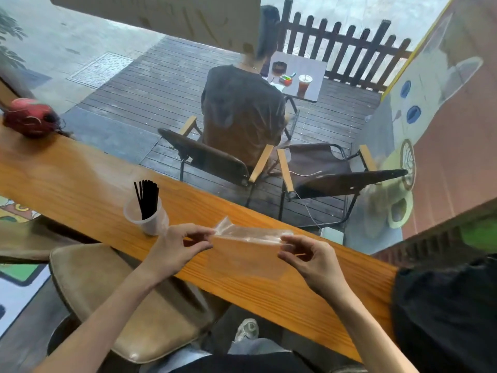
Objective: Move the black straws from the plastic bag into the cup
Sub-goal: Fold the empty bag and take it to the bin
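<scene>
One clear cup [147,216] on the wooden counter [80,184], one bunch of black straws [147,197] upright inside it, too close-packed to count, one plastic bag [250,234] right of the cup, left hand [180,244] pinching its near end, right hand [309,258] pinching its far end, bag held just above the counter, one red helmet [31,117] far left of the cup

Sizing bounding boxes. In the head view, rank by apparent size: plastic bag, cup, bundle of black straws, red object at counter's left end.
1. plastic bag, stretched between both hands
2. red object and cup: look about alike, and the red one sits farther off, so unranked
3. black straws, standing in the cup
</scene>
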